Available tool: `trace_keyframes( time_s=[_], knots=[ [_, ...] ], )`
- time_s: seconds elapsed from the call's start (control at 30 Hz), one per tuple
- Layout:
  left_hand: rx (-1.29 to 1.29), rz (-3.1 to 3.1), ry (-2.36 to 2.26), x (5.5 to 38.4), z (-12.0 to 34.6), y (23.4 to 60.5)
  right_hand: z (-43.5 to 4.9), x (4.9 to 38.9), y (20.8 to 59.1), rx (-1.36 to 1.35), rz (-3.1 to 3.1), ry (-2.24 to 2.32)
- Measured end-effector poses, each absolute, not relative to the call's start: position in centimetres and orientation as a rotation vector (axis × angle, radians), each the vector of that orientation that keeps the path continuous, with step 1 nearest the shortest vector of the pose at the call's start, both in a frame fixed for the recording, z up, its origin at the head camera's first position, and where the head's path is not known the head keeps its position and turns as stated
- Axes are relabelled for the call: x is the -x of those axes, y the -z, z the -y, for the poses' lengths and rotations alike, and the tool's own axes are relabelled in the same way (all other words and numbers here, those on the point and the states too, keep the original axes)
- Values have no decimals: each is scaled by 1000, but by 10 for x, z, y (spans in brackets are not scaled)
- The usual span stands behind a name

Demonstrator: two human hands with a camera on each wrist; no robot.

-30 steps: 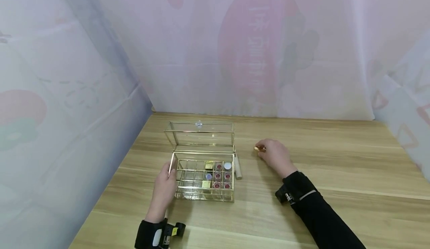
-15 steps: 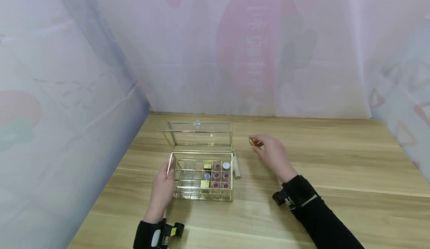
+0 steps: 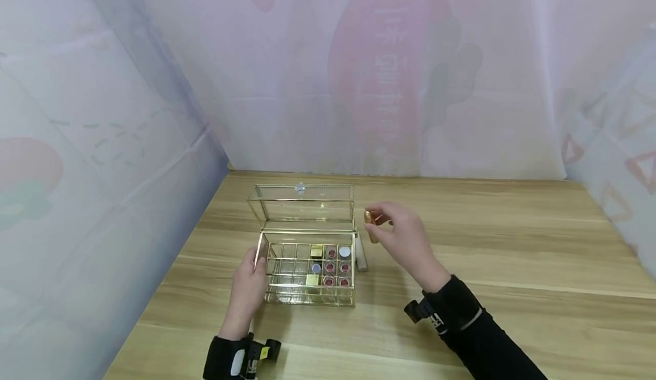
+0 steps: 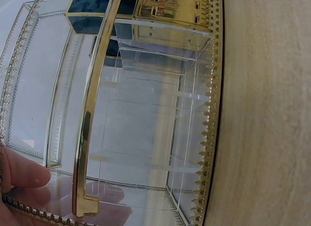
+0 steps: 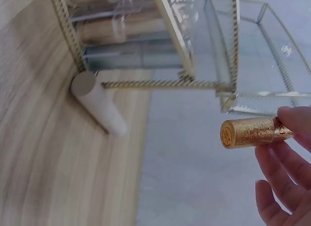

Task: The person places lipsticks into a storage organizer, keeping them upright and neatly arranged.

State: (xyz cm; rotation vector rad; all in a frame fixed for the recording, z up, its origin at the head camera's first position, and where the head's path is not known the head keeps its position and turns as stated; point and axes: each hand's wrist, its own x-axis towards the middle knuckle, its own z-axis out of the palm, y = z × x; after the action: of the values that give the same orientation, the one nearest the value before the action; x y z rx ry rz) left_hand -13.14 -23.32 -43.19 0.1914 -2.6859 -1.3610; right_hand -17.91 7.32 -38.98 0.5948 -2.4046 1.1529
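Note:
A glass box with gold edges [image 3: 310,305] stands on the table, its lid raised. Several lipsticks [image 3: 329,268] stand upright in its divided slots on the right side, while the left slots show bare. My left hand [image 3: 247,289] grips the box's left wall, thumb and fingers on either side of the glass. Just right of the box, my right hand [image 3: 405,240] pinches a gold lipstick tube [image 5: 252,132] by one end between thumb and fingers. In the head view the tube is upright, above the table.
A pale cylindrical tube [image 5: 99,104] lies on the table against the box's right side. The raised glass lid [image 3: 307,209] with its clear knob leans back behind the box. Printed cloth [image 3: 287,84] hangs along the table's back and sides.
My right hand has lifted the gold lipstick tube from the table and brought it left toward the box, turning it upright. My left hand stays on the box.

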Motion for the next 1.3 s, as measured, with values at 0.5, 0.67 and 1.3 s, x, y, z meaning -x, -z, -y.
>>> trace_keyframes(
  time_s=[0.5, 0.67, 1.3],
  knots=[
    [-201, 2682, 1391, 131, 235, 431, -45, 170, 384, -696, 2204, -1303],
    [-212, 2691, 1400, 131, 235, 431, -37, 167, 383, -722, 2178, -1324],
    [-212, 2684, 1409, 130, 237, 430, 5, 155, 385, -730, 2204, -1491]
  ],
)
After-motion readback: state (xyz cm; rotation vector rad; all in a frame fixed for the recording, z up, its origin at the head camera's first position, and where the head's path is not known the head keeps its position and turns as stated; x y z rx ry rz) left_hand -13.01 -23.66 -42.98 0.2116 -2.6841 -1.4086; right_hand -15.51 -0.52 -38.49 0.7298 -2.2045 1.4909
